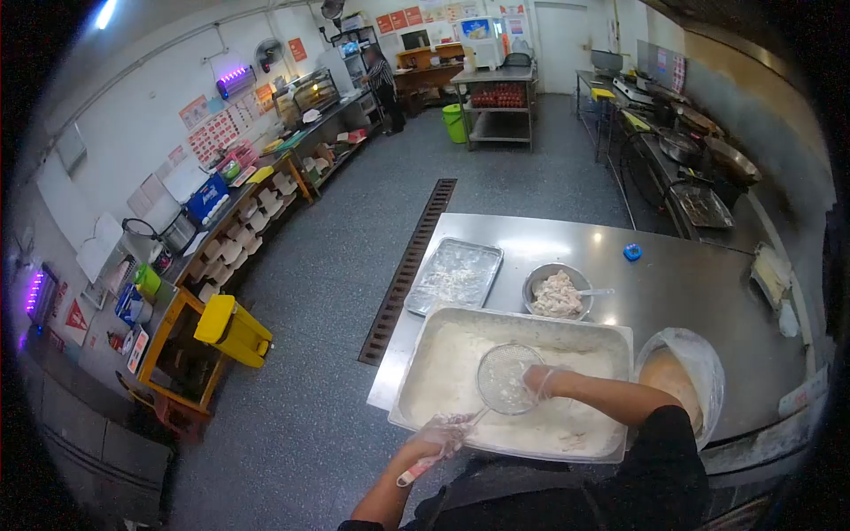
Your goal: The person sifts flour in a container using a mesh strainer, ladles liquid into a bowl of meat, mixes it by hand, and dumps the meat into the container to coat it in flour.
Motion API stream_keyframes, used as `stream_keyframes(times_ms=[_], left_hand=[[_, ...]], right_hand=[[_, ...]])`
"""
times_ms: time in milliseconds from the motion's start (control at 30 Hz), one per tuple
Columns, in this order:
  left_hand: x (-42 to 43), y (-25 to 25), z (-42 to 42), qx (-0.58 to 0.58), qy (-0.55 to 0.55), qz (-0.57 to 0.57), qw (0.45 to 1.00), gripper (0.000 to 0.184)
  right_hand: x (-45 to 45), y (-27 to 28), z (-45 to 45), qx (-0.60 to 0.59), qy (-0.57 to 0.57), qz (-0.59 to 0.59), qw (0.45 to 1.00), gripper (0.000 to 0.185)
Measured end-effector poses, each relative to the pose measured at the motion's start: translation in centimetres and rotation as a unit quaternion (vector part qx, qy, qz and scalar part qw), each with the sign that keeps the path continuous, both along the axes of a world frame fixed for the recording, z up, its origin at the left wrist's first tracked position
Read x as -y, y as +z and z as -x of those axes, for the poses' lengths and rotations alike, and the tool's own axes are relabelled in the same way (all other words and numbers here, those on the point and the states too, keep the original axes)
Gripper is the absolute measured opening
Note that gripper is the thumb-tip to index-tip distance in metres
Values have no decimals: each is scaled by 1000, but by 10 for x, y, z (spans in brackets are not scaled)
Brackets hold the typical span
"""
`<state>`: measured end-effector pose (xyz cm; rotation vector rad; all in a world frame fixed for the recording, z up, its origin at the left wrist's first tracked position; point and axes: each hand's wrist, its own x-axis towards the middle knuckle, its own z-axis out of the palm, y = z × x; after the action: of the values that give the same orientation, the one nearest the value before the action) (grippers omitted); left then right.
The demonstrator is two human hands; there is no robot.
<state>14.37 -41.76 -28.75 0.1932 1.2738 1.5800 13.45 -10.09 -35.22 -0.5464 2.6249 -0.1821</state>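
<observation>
My left hand [445,432], in a clear glove dusted white, is closed around the handle of a round mesh strainer [507,376]. Inside the strainer lie some small pale pieces. It is over a large rectangular tub [425,354] of white, flour-like powder. At the strainer's right rim is my gloved right hand [539,381], its fingers curled; what they hold, if anything, is hidden. Behind the tub stands a metal bowl [532,296] of pale, raw-looking pieces with a spoon-like utensil [597,291]. A plastic-lined container [713,380] with an orange-tan content stands right of the tub.
A powder-dusted metal tray [489,281] and a small blue timer-like device [632,252] share the steel table [549,234]. Left on the floor stands a yellow bin [232,329]. Cooking equipment lines the right counter [660,168]. A person [382,84] stands at the far left.
</observation>
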Motion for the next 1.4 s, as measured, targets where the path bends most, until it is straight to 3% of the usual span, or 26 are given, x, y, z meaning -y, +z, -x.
stream_keyframes(times_ms=[67, 133, 267, 300, 333, 433, 500, 533, 567, 633, 733, 767, 833, 867, 900, 933, 1000, 1100, 1200, 1233, 1300, 1333, 1367, 1400], left_hand=[[-7, -1, -7, -28, 12, 12, 999, 39], [-22, 11, -8, -213, -36, 132, 968, 43], [-32, 13, -14, -151, -30, 108, 982, 42], [-37, 5, -17, -329, -50, 142, 932, 41], [-40, -3, -17, -410, -64, 160, 896, 41], [-47, -34, -19, -625, -139, 229, 733, 37], [-56, -32, -26, -574, -126, 264, 765, 42], [-56, -29, -29, -691, -134, 264, 660, 44], [-56, -26, -31, -641, -119, 268, 710, 44], [-57, -21, -36, -534, -75, 274, 797, 46], [-54, -19, -40, -502, -75, 294, 810, 45], [-49, -22, -35, -645, -116, 301, 693, 45], [-50, -11, -36, -766, -157, 292, 550, 45], [-53, 13, -40, -587, -76, 347, 728, 45], [-52, 28, -39, -364, 10, 378, 851, 46], [-41, 29, -35, -367, 6, 377, 850, 46], [-11, 24, -20, -626, -143, 483, 595, 44], [33, 18, 14, -608, -141, 533, 572, 48], [24, 75, 33, -557, -198, 575, 566, 50], [34, 51, 49, -562, -200, 568, 567, 50], [69, -27, 58, -803, -89, 497, 316, 47], [55, -13, 55, -838, -111, 483, 226, 44], [45, -27, 60, -827, -111, 521, 180, 42], [32, -11, 56, -750, -153, 524, 374, 41]], right_hand=[[-2, 1, -1, -6, 18, 7, 1000, 15], [-7, 12, -1, -76, 71, 29, 994, 15], [-17, 4, 12, -102, 112, 20, 988, 14], [-22, -10, 17, -101, 111, -2, 989, 15], [-26, -15, 17, -99, 109, -23, 989, 18], [-55, -1, 37, -28, -73, 168, 983, 18], [-73, 53, 55, 70, -211, 305, 926, 24], [-81, 81, 51, 138, -268, 386, 872, 30], [-89, 95, 52, 139, -265, 389, 872, 30], [-108, 105, 63, 6, -204, 405, 891, 22], [-138, 88, 92, -9, -281, 421, 863, 20], [-148, 80, 103, -49, -325, 385, 863, 21], [-167, 43, 113, -89, -372, 347, 856, 22], [-175, 15, 118, -136, -406, 382, 819, 22], [-176, 1, 120, -182, -438, 414, 777, 22], [-167, 22, 106, -185, -441, 414, 775, 22], [-156, 66, 70, -186, -442, 437, 761, 24], [-164, 54, 13, -130, -286, 371, 874, 24], [-142, 27, -48, -7, -247, 40, 968, 50], [-136, 13, -66, 11, -243, -12, 970, 51], [-121, -24, -79, -33, -282, -32, 958, 54], [-111, -38, -78, -63, -314, -33, 947, 55], [-101, -50, -74, -92, -349, -33, 932, 57], [-86, -62, -72, -110, -390, -32, 914, 58]])
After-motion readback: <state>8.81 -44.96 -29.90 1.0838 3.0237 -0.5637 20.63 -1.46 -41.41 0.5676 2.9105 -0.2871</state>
